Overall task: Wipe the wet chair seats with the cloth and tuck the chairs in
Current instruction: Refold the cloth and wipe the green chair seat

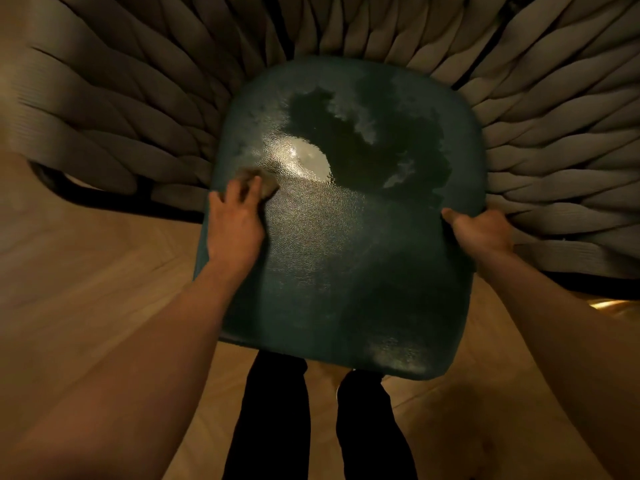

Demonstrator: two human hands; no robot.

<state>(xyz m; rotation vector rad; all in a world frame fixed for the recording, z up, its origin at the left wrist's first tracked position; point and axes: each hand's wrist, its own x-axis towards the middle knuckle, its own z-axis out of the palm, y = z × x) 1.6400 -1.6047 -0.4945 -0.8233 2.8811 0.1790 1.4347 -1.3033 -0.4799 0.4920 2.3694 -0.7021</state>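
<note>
On the dark green chair seat [346, 237], near its left edge, the left hand [235, 223] presses a small brownish cloth [263, 183] under curled fingers, the cloth peeking out past the fingertips and blurred. A wet patch [367, 147] spreads over the back half of the seat, just right of the cloth. At the seat's right edge the right hand [481, 226] grips the rim, thumb on top. Grey woven straps [104, 109] curve round the seat's back and sides
</note>
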